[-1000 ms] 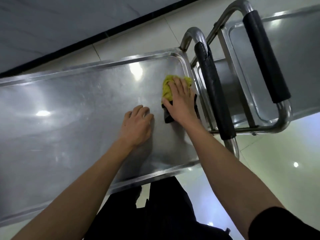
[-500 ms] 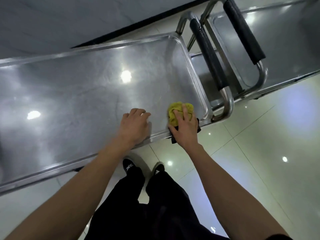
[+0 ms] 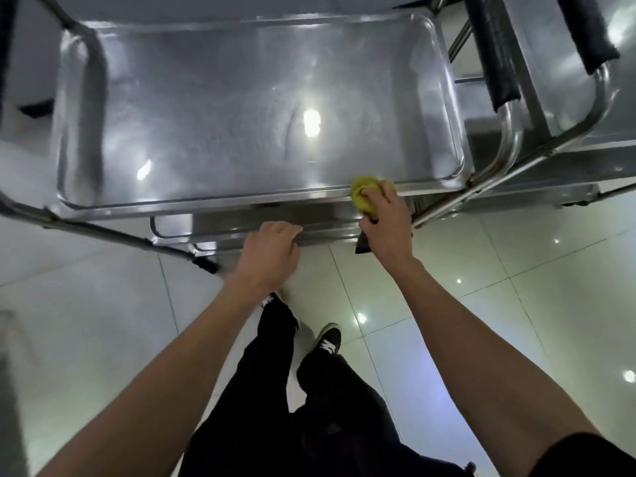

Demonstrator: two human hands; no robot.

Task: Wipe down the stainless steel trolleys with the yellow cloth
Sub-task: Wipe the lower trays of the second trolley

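The hands sit at the middle of the frame, just below the near rim of a steel trolley. The left hand (image 3: 272, 256), at centre, hangs with its fingers loosely bent over the edge of a lower shelf (image 3: 241, 223); it holds nothing, though whether the fingertips actually touch the metal is hard to tell from this angle. To its right, the right hand (image 3: 385, 222) is clenched around a bunched yellow cloth (image 3: 363, 192), pressing it against the trolley's front rim near the lower right corner of the top tray. A dark strip of the cloth's underside hangs below the palm.

Left to right: at the far left of the frame a round steel tube frame (image 3: 86, 228) slants down to a black foot on the floor. The trolley's top tray (image 3: 206, 108) fills the upper middle, a shallow brushed stainless pan with rounded corners and a raised lip, its surface smeared and mirroring ceiling lights. At the upper right stands a second trolley (image 3: 564, 108), nested close beside the first, with bent tubular handles wrapped in black foam grips (image 3: 495, 53).

Below, the floor (image 3: 516, 270) is glossy pale tile with thin grout lines. The person's black trousers (image 3: 268, 390) and black shoes with white marks (image 3: 327, 340) show at bottom centre.
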